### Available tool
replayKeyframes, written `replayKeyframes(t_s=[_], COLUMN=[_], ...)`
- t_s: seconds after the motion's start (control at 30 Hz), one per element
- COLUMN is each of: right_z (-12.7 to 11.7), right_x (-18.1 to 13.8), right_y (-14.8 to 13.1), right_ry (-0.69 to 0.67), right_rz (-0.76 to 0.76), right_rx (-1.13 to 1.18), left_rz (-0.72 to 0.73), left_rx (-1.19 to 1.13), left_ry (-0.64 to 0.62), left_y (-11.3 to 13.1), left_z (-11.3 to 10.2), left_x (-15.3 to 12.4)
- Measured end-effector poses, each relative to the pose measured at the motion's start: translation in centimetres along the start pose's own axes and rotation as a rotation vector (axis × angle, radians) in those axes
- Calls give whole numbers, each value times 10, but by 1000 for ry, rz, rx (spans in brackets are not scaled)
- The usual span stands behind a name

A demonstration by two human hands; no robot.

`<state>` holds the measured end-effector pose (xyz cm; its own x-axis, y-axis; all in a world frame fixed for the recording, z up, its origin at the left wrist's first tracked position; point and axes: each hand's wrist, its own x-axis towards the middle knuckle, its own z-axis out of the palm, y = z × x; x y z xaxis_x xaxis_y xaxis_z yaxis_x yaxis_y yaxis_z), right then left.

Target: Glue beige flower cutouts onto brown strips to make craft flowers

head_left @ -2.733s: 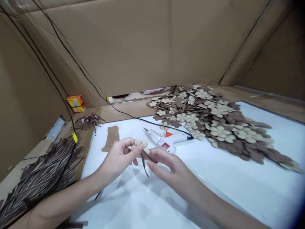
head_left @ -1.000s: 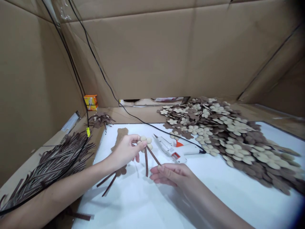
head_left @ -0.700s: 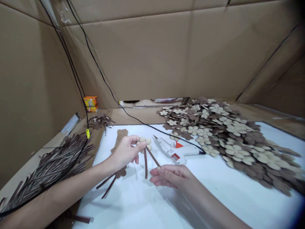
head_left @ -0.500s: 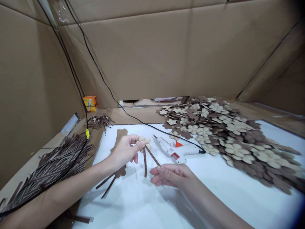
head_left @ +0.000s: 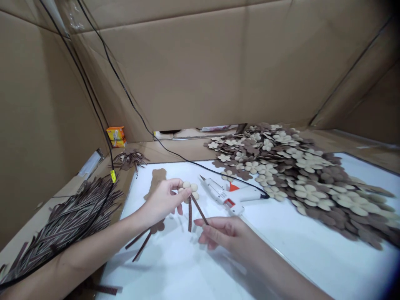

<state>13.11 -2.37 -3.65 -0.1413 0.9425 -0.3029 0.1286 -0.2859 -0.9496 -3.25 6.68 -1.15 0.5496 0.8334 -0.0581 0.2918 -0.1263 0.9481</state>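
Observation:
Between its thumb and fingers my left hand pinches a cream felt flower together with the top of a dark brown ribbon. Two ribbon tails hang from the flower, splayed apart. My right hand has the lower end of the right-hand tail between thumb and fingers. Beyond my hands a white hot glue gun with an orange trigger lies on the white board. Partly under my left wrist is a brown flower with ribbon tails.
A large heap of cream and brown felt flowers covers the right side. Cut ribbons are piled at left. A small bunch of ribboned flowers and an orange box stand behind. A black cord crosses to the glue gun.
My right hand has shifted slightly down and left along the ribbon tail, which hangs a little steeper. My left hand keeps its pinch on the flower. The view has shifted slightly.

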Motion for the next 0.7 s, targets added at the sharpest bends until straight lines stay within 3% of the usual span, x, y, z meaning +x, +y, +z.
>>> replayKeyframes(t_s=[0.17,0.27,0.5,0.6,0.7], right_z=[-3,-5,-6,-1,4], right_x=[-1,-1,-2,-4,-4], right_y=[-5,0,3,-6,-10], right_ry=[14,15,241,132,7], right_rz=[61,85,-120,-198,-162], right_rx=[-167,-127,-315,-211,-74], left_rz=[-41,-65,-86,-93,-77], left_rx=[3,11,-10,-22,-59], left_ry=[-87,-140,-253,-286,-314], left_y=[3,6,12,11,11], left_z=[-9,-15,-16,-10,-4], left_x=[4,5,2,-2,-5])
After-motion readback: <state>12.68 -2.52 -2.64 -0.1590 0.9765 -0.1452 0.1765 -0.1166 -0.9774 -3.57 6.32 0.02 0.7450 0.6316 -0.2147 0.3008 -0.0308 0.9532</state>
